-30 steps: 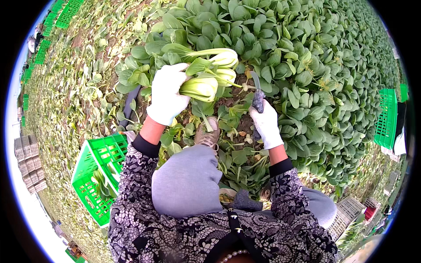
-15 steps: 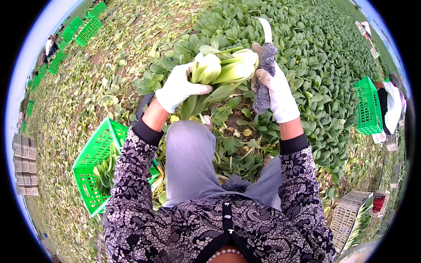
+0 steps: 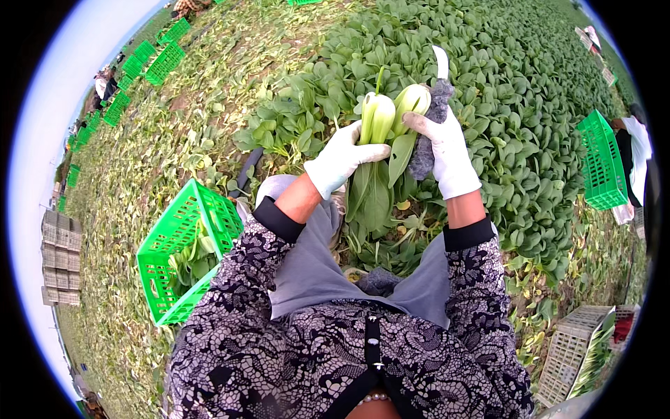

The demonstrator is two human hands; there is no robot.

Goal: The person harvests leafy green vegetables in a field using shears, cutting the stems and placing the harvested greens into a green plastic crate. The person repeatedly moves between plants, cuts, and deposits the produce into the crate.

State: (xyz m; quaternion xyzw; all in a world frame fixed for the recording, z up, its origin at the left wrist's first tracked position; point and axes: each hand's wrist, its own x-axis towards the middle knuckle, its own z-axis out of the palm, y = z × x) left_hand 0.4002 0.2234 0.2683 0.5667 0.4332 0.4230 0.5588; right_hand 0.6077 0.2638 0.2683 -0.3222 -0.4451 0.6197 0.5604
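My left hand [image 3: 343, 159], in a white glove, is closed around a bok choy [image 3: 377, 120]. Its pale base points up and away, and its green leaves hang below the fingers. A second bok choy [image 3: 413, 102] lies beside it, against the thumb of my gloved right hand [image 3: 450, 150]. That hand is closed on a knife [image 3: 441, 63] whose handle is wrapped in fuzzy grey material. The short pale blade sticks out beyond the fingers, pointing away from me. Whether the right fingers also grip the second bok choy is partly hidden.
A green crate [image 3: 199, 241] holding leafy greens stands at my left. Dense rows of growing plants [image 3: 516, 140] spread ahead and right. Beige crates [image 3: 569, 353] sit at the lower right; another green crate [image 3: 601, 162] stands near a person. Trimmed leaves litter the ground.
Both bok choy have turned from lying sideways to bases up and moved slightly right. My left hand has shifted right, closer to my right hand. The view has swung a little.
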